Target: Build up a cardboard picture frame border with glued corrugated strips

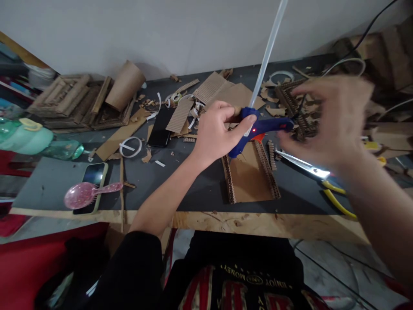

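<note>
Looking down from the head view, a blue glue gun [263, 129] is seen held above the desk [200, 189], its long clear glue stick [267, 51] rising steeply from the back. The left hand [216, 133] is closed around the gun's body, fingers [226, 112] curled over the top. The right hand [332, 118] is blurred beside the gun's far end, fingers loosely spread; whether it touches the gun cannot be told. The gun is judged light, rigid plastic, best gripped by the handle; the lit red lamp suggests a hot nozzle to be avoided. Beneath lies a cardboard panel [250, 176] edged with corrugated strips. Scissors [319, 176] lie just right of it, a phone [93, 178] and pink hairbrush [87, 193] well apart at left.
</note>
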Tool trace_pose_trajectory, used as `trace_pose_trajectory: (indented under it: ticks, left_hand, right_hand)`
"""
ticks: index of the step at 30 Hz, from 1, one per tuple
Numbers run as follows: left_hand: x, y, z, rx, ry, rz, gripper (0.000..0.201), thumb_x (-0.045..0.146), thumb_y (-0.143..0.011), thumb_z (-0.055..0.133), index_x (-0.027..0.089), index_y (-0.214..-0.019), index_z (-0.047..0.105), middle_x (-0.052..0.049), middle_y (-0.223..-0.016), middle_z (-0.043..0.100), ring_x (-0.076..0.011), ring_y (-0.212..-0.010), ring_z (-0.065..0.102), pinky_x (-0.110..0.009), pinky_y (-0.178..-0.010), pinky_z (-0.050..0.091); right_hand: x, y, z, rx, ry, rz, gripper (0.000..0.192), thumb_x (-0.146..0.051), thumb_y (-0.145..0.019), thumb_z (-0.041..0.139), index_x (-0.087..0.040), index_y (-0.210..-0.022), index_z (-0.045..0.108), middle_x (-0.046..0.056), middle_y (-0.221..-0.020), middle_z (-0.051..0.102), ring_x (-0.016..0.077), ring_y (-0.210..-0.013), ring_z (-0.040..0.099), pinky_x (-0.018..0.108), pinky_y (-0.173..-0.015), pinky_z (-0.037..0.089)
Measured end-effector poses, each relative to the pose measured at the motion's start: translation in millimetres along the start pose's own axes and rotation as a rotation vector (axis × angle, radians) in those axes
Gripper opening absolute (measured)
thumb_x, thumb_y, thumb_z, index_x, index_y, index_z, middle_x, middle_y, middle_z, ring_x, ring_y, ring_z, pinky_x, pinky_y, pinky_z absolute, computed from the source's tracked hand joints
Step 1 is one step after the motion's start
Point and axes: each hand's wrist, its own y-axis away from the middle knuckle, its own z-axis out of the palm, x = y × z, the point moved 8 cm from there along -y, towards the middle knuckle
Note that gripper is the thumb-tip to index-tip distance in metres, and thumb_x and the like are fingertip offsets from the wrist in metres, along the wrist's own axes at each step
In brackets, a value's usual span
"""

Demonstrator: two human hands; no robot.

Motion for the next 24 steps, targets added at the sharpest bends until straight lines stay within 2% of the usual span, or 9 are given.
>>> trace_pose_trajectory:
  ticks: [2, 4, 8, 12, 15, 17, 20, 22, 24]
  left_hand:
    - [-1, 1, 3.7, -0.017, 0.042, -0.026, 0.033, 0.049, -0.096, 0.062, 0.019, -0.084, 0.069, -0.005, -0.084, 0.064, -0.016, -0.082, 0.066, -0.026, -0.071, 0.055]
    - [0, 3, 8.5, -0.023, 0.034, -0.033, 0.033, 0.05, -0.094, 0.064, 0.019, -0.084, 0.07, -0.006, -0.088, 0.065, -0.0165, -0.085, 0.067, -0.026, -0.073, 0.056]
    - [0, 3, 16.0, -0.027, -0.009, -0.029, 0.038, 0.056, -0.095, 0.061, 0.019, -0.091, 0.071, -0.008, -0.099, 0.066, -0.0187, -0.095, 0.068, -0.028, -0.08, 0.057]
    - [-14, 4, 10.9, -0.016, -0.09, -0.046, 0.043, 0.06, -0.101, 0.046, 0.024, -0.118, 0.063, -0.009, -0.119, 0.064, -0.0226, -0.116, 0.063, -0.032, -0.091, 0.055]
    - [-30, 18, -1.4, 0.008, -0.275, -0.177, 0.048, 0.062, -0.101, 0.045, 0.023, -0.129, 0.051, -0.012, -0.123, 0.063, -0.0264, -0.12, 0.061, -0.037, -0.095, 0.052]
    - [-41, 35, -2.1, -0.075, -0.404, -0.346, 0.054, 0.063, -0.097, 0.051, 0.02, -0.129, 0.048, -0.011, -0.107, 0.066, -0.0262, -0.103, 0.068, -0.036, -0.086, 0.054]
    - [-51, 64, 12.0, -0.31, -0.516, -0.553, 0.064, 0.063, -0.09, 0.06, 0.017, -0.131, 0.045, -0.001, -0.075, 0.066, -0.0228, -0.074, 0.07, -0.032, -0.069, 0.053]
    - [-50, 77, 25.0, -0.426, -0.547, -0.576, 0.073, 0.064, -0.086, 0.063, 0.016, -0.137, 0.041, 0.001, -0.07, 0.066, -0.0217, -0.067, 0.068, -0.029, -0.062, 0.05]
    - [-51, 84, 35.8, -0.482, -0.556, -0.562, 0.08, 0.063, -0.084, 0.064, 0.016, -0.143, 0.035, 0.0, -0.074, 0.068, -0.0214, -0.068, 0.069, -0.028, -0.059, 0.047]
  right_hand:
    - [-7, 11, 23, -0.011, -0.044, -0.077, 0.063, -0.057, -0.08, 0.058, -0.019, -0.13, 0.053, 0.015, -0.124, 0.067, 0.035, -0.117, 0.06, 0.055, -0.102, 0.039]
    - [-14, 14, 40, -0.051, -0.063, -0.128, 0.05, -0.051, -0.082, 0.057, -0.019, -0.119, 0.059, 0.011, -0.112, 0.072, 0.0298, -0.104, 0.066, 0.049, -0.1, 0.041]
    - [-22, 7, 51, -0.098, -0.016, -0.122, 0.036, -0.043, -0.085, 0.054, -0.018, -0.109, 0.063, 0.011, -0.103, 0.074, 0.0285, -0.096, 0.067, 0.043, -0.088, 0.044]
    - [-4, 3, 50, -0.095, 0.121, 0.125, 0.038, -0.046, -0.087, 0.056, -0.017, -0.11, 0.063, 0.014, -0.099, 0.073, 0.0301, -0.092, 0.067, 0.042, -0.083, 0.042]
    - [23, 14, 55, -0.124, 0.148, 0.382, 0.041, -0.051, -0.083, 0.06, -0.017, -0.106, 0.064, 0.013, -0.09, 0.072, 0.03, -0.086, 0.066, 0.04, -0.074, 0.041]
    - [38, 22, 59, -0.144, 0.149, 0.483, 0.042, -0.053, -0.079, 0.063, -0.019, -0.103, 0.064, 0.012, -0.086, 0.071, 0.0304, -0.083, 0.065, 0.039, -0.071, 0.041]
    - [47, 27, 58, -0.139, 0.149, 0.469, 0.037, -0.049, -0.078, 0.063, -0.02, -0.101, 0.064, 0.012, -0.091, 0.07, 0.0316, -0.087, 0.065, 0.042, -0.075, 0.042]
    - [47, 27, 55, -0.121, 0.153, 0.414, 0.031, -0.045, -0.082, 0.058, -0.021, -0.102, 0.064, 0.014, -0.097, 0.07, 0.0324, -0.093, 0.065, 0.045, -0.08, 0.043]
    - [49, 27, 52, -0.125, 0.17, 0.383, 0.029, -0.042, -0.085, 0.054, -0.022, -0.104, 0.064, 0.015, -0.102, 0.07, 0.0328, -0.099, 0.065, 0.047, -0.083, 0.043]
